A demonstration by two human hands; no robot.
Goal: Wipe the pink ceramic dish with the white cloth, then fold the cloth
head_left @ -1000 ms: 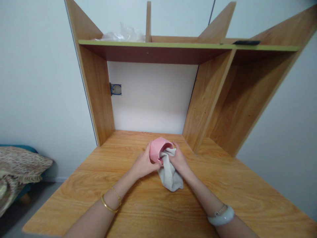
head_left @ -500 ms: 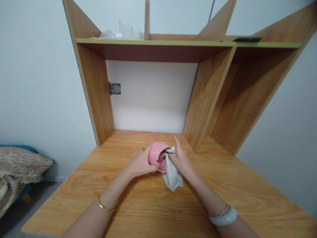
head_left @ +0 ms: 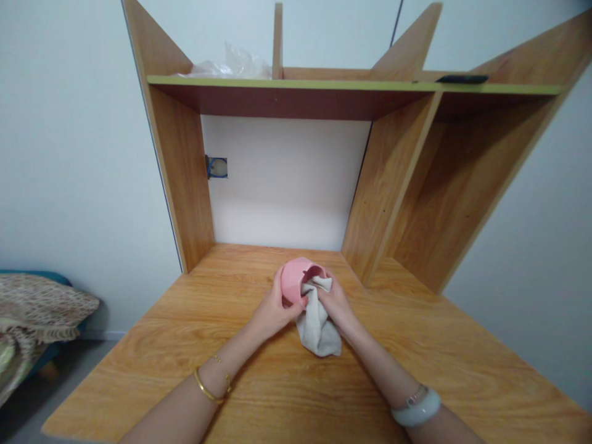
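Above the grained wooden desk (head_left: 277,394), my left hand (head_left: 272,308) wraps one smooth, round pink cup (head_left: 296,280), tilted with its mouth toward my right hand (head_left: 335,302). That hand pinches one soft, off-white cloth (head_left: 317,320), pressed into the cup and drooping onto the desk.

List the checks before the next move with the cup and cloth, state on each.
1. Left hand grips pink cup: ok.
2. Right hand holds grey cloth, end pushed into the cup mouth: ok.
3. Cup upright: not ok, tipped with its mouth toward the right hand.
4. Cup interior state: cannot tell, cloth covers most of it.
5. Cloth tail off the desk: cannot tell.
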